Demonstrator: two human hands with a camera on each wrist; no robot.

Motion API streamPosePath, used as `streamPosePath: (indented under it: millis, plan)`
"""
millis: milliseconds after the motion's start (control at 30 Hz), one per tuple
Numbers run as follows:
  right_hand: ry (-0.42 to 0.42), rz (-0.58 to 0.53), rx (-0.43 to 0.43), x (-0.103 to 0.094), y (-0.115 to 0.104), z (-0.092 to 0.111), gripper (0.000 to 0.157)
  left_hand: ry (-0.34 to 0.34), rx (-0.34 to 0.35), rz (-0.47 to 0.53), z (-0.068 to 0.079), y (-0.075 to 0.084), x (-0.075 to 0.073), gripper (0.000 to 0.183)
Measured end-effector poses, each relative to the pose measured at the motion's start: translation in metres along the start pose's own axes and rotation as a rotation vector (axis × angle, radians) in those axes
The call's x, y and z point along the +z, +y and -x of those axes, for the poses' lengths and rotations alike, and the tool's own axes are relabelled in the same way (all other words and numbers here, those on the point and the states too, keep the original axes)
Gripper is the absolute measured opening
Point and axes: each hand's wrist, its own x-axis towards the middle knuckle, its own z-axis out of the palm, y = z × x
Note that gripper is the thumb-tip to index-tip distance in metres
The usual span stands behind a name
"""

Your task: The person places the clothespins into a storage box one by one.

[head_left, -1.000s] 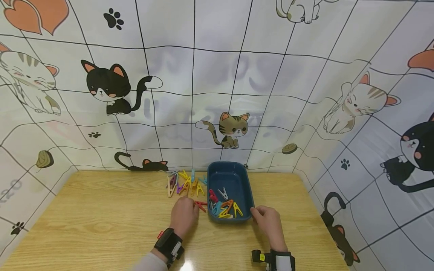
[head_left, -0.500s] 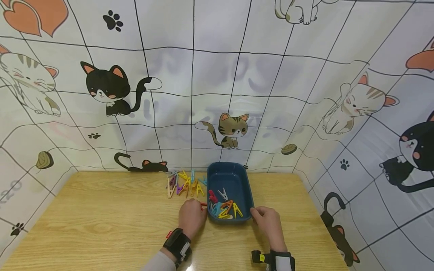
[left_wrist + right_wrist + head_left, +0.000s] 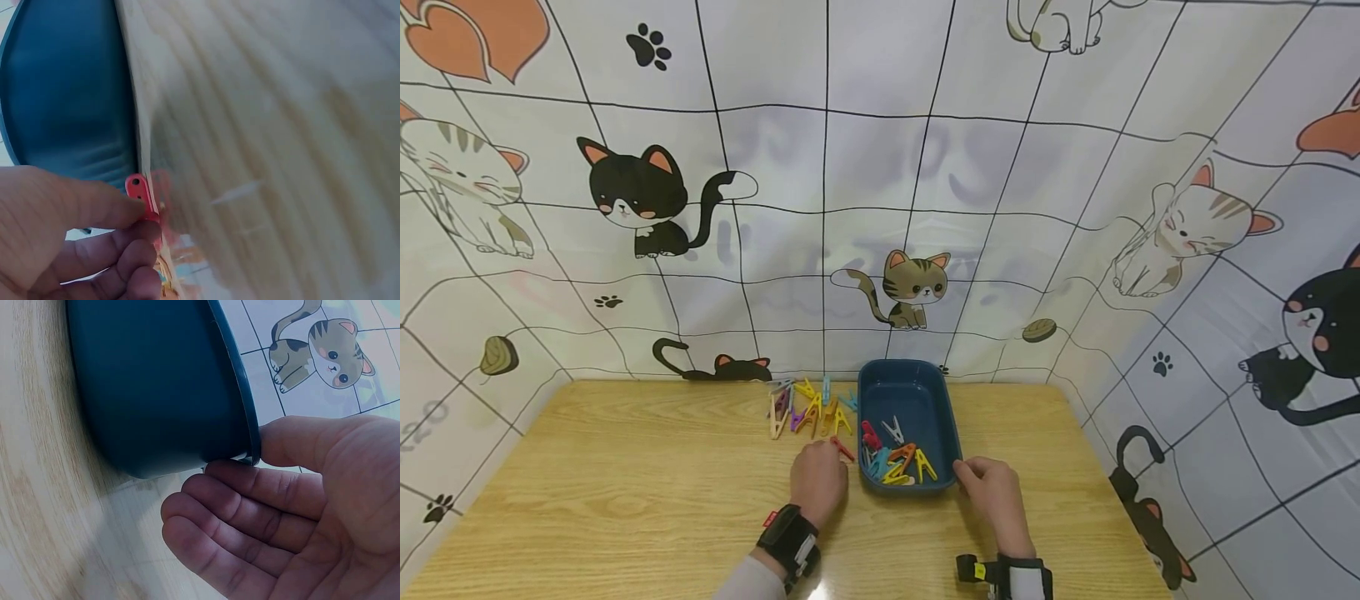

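My left hand (image 3: 818, 482) is just left of the blue bin, low over the wooden table. Its thumb and index finger pinch a red clothespin (image 3: 136, 186), whose upper end sticks out past the fingertips in the left wrist view. At the bin's near right corner, my right hand (image 3: 996, 496) holds the rim of the blue plastic bin (image 3: 910, 392) between thumb and index finger. The other fingers of that hand lie below the rim, outside the bin wall (image 3: 156, 394). Inside the bin's near end lie several mixed-colour clothespins (image 3: 901, 458).
Behind my left hand, a loose pile of clothespins (image 3: 812, 408) in yellow, blue, purple, orange and wood tones lies beside the bin. The wooden table (image 3: 647, 483) ends at a wall sheet (image 3: 775, 292) printed with cats and grid lines.
My left hand has drawn back from the pile's edge to the red clothespin beside the bin, taken hold of it and turned it. The right hand and the bin have stayed put.
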Motion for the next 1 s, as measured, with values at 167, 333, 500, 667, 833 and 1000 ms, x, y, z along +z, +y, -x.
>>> streamPosePath:
  millis: [167, 333, 500, 667, 833, 1000]
  plan:
    - [-0.001, -0.001, 0.006, 0.0, 0.0, 0.0, 0.028, -0.007, -0.022, -0.01, -0.001, -0.006, -0.002, 0.022]
    - [-0.002, 0.002, 0.006, 0.0, -0.001, 0.0, 0.027, 0.018, -0.006, -0.005, -0.001, -0.01, -0.01, 0.022]
    - [0.003, 0.0, 0.008, 0.0, -0.002, 0.001, 0.028, 0.043, 0.017, 0.02, -0.001, -0.01, -0.022, 0.024]
    - [0.004, -0.004, 0.012, 0.0, -0.002, 0.001, 0.027, 0.08, 0.055, 0.066, -0.004, -0.007, -0.032, 0.026]
    - [0.006, -0.007, 0.012, 0.0, -0.002, 0.001, 0.026, 0.151, 0.123, 0.112, -0.006, -0.001, -0.038, 0.029]
    - [0.0, -0.009, 0.003, -0.001, -0.002, 0.001, 0.026, 0.177, 0.164, 0.122, -0.008, 0.005, -0.04, 0.032]
